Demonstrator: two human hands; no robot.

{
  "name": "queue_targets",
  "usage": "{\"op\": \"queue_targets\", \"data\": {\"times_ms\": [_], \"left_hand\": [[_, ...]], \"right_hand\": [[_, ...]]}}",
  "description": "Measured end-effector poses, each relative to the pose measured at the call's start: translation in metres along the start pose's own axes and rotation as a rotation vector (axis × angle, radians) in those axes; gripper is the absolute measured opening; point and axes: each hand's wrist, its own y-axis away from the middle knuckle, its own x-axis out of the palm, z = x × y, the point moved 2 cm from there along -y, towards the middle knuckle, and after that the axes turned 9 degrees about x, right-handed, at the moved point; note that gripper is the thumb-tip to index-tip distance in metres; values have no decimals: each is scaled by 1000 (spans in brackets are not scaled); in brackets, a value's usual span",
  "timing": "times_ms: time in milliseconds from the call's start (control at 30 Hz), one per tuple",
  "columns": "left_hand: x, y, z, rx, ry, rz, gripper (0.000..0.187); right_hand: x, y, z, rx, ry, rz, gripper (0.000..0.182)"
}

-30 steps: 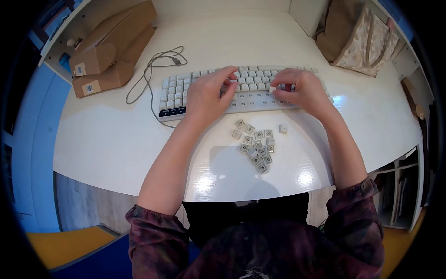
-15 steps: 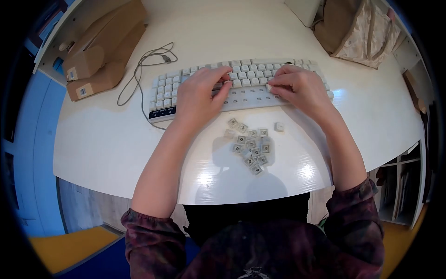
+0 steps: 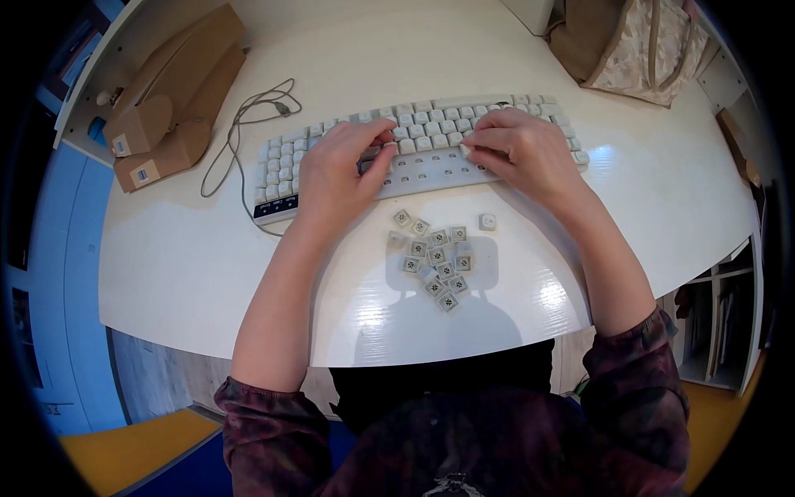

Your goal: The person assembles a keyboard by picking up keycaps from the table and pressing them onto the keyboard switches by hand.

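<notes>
A white, glossy surface (image 3: 207, 265) with a curved near edge, seen from above; shelving stands at its right end.

Left hand (image 3: 335, 174): palm down on the middle of a pale keyboard (image 3: 286, 161), fingers curled, thumb and forefinger tips brought together at a key in the upper rows. Whether a key is pinched between them cannot be told.

Right hand (image 3: 517, 153): palm down on the right half of the keyboard, fingers bent, tips pressed close on a small pale key at the row edge, just beside the left fingertips. The grip itself is too small to make out.

Between and just below the two hands, the lowest rows of the keyboard lie bare, with empty sockets showing where keys have been taken off.

Nearer the body than the hands, between the forearms, a loose pile of keycaps (image 3: 435, 257) lies on the surface, most turned underside up and touching one another. A single keycap (image 3: 487, 221) lies apart from the pile, under the right wrist.

To the outside of the left hand, a grey cable (image 3: 240, 132) runs from the keyboard and loops on the surface. Beyond it, at the far left corner, lie two cardboard boxes (image 3: 170, 95), one on the other. Beyond the right hand, at the far right corner, stands a patterned fabric bag (image 3: 638, 45).

Both sleeves (image 3: 629, 373) are dark red and pushed up at the elbows.
</notes>
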Motion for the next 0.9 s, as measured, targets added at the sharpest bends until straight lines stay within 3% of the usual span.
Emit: {"op": "queue_targets", "data": {"times_ms": [900], "left_hand": [[1,1,2,32,-10,16,22]], "right_hand": [[2,-1,1,100,-138,68,14]]}}
